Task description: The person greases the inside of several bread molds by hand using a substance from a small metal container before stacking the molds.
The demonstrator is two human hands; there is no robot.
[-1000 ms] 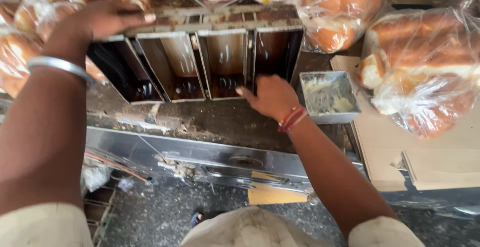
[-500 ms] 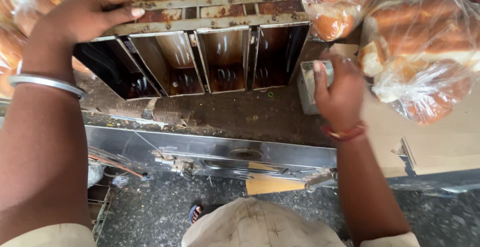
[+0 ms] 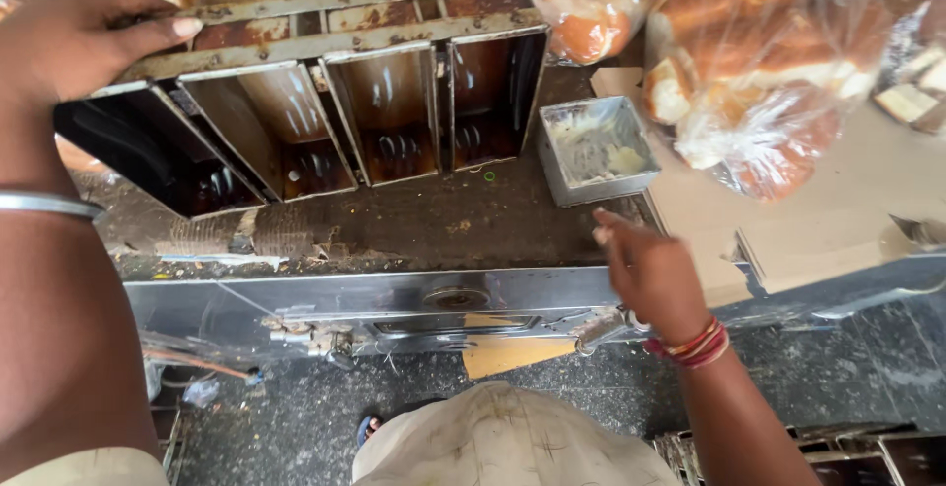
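Observation:
A strapped set of several metal loaf tins (image 3: 325, 102) lies tipped on its side on the worktop, the openings facing me, dark and greasy inside. My left hand (image 3: 74, 37), with a silver bangle on the wrist, grips its top left edge. My right hand (image 3: 645, 269), with red threads on the wrist, hovers loosely curled over the front of the worktop, holding nothing. Just beyond it stands a small square metal tin (image 3: 596, 146) with pale grease inside.
Clear bags of buns (image 3: 759, 62) and more bread (image 3: 591, 8) lie at the back right on flat cardboard (image 3: 847, 220). The worktop (image 3: 424, 230) is crumb-strewn with a steel front edge. More tins (image 3: 857, 451) sit low at the right. Dark floor below.
My right hand has gone from the loaf tins to the small square tin and now has drawn back toward me. The left hand stays on the tin set.

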